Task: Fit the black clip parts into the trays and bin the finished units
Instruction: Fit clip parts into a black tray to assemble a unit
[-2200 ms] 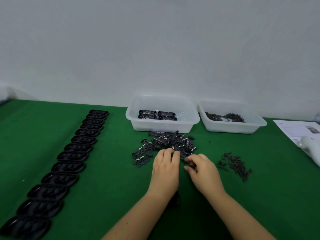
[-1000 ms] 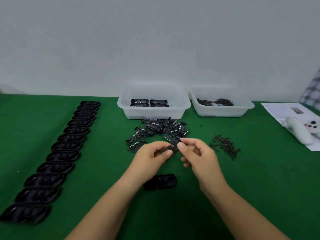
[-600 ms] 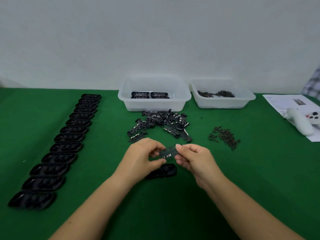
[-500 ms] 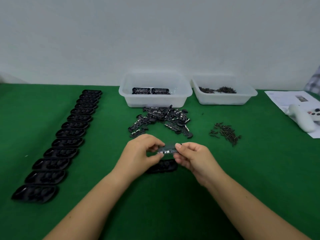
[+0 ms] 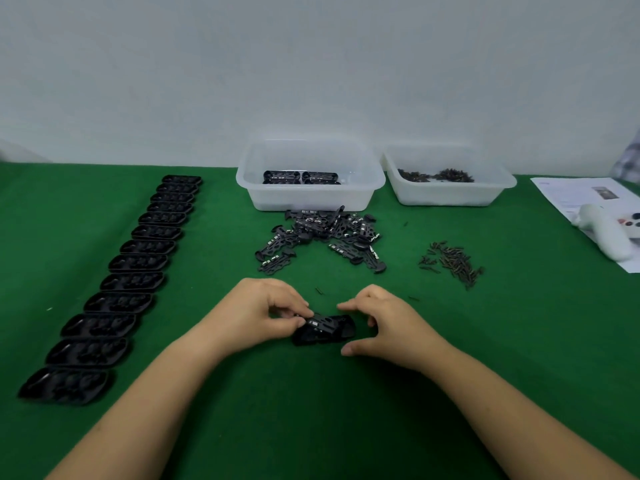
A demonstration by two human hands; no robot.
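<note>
Left hand (image 5: pixel 256 315) pinches a black clip part (image 5: pixel 320 322) onto the tray (image 5: pixel 325 332) on the table (image 5: pixel 519 341); right hand (image 5: pixel 384 323) curls loosely at the tray's end, holding nothing; no writing is legible.

- The counter (image 5: pixel 519 358), covered in green cloth, is carrying everything.
- A row of black trays (image 5: pixel 138 261) is running along its left side.
- Two clear bins (image 5: pixel 311 195) are sitting at the back.
- A pile of black clip parts (image 5: pixel 322 237) is lying before them.
- Small dark screws (image 5: pixel 450 263) are lying scattered to the right.
- One tray (image 5: pixel 325 330) is sitting near the front edge.
- A paper sheet (image 5: pixel 585 199) is lying far right, a white handheld device (image 5: pixel 602 233) resting on it.
</note>
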